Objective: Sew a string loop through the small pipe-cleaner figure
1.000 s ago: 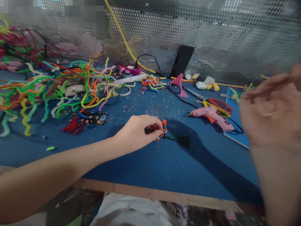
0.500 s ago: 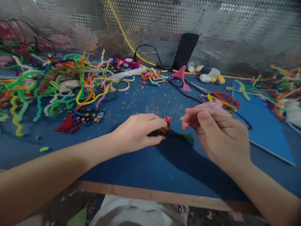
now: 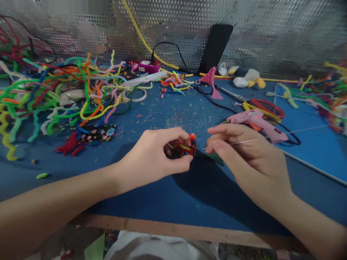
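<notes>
Mid-view: I see left hand (image 3: pixel 155 153), fingers curled, pinching multicoloured piece (image 3: pixel 192 139), likely to steady it | 3 o'clock: right hand (image 3: pixel 256 164), fingertips together on pale strand (image 3: pixel 245 141), presumably for control

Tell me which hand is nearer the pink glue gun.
Right. The right hand is just on the near side of the pink glue gun; the left hand is farther off, to its left.

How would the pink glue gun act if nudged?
The pink glue gun would probably slide or pivot rather than roll, since it lies on its side with an angled handle. The black cord looped beside it might snag.
</notes>
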The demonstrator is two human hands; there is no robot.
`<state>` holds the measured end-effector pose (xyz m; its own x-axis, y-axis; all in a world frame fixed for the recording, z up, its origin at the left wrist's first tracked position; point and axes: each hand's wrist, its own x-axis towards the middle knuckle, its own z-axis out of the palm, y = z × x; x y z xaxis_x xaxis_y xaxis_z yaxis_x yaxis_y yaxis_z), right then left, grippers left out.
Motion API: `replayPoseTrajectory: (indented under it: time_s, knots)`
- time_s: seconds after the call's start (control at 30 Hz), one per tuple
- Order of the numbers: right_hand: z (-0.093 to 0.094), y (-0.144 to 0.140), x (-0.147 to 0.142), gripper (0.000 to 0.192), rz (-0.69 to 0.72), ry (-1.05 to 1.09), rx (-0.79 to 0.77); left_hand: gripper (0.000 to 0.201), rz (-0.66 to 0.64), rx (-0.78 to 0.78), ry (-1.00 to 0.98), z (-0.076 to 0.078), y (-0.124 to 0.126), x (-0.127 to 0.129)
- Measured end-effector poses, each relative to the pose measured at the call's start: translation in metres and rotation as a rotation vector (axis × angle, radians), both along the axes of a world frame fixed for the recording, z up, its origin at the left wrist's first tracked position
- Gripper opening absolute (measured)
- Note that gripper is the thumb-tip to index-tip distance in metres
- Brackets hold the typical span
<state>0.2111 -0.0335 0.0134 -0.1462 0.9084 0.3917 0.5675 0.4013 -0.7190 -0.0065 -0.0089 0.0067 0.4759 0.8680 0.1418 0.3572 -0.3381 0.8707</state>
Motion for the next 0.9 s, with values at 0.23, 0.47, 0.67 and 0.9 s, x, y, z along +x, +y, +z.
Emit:
replayPoseTrajectory:
  time_s: [0.23,0.47,0.67,0.9]
  knots:
    - [-0.005,0.003,-0.003,0.014,0.056,-0.095,0.05,0.019,0.006,-0.026,0.001,-0.003,0.0,0.0]
    - [-0.006,0.007,-0.007,0.015,0.039,-0.047,-0.03,0.019,0.003,-0.053,-0.027,-0.002,0.0,0.0]
    - [-0.006,0.012,-0.006,0.023,0.041,0.045,-0.146,0.022,0.0,-0.146,-0.14,-0.004,0.001,0.001]
    - [-0.001,0.01,-0.006,0.02,0.025,0.059,-0.179,0.025,-0.005,-0.132,-0.201,-0.006,-0.001,0.001]
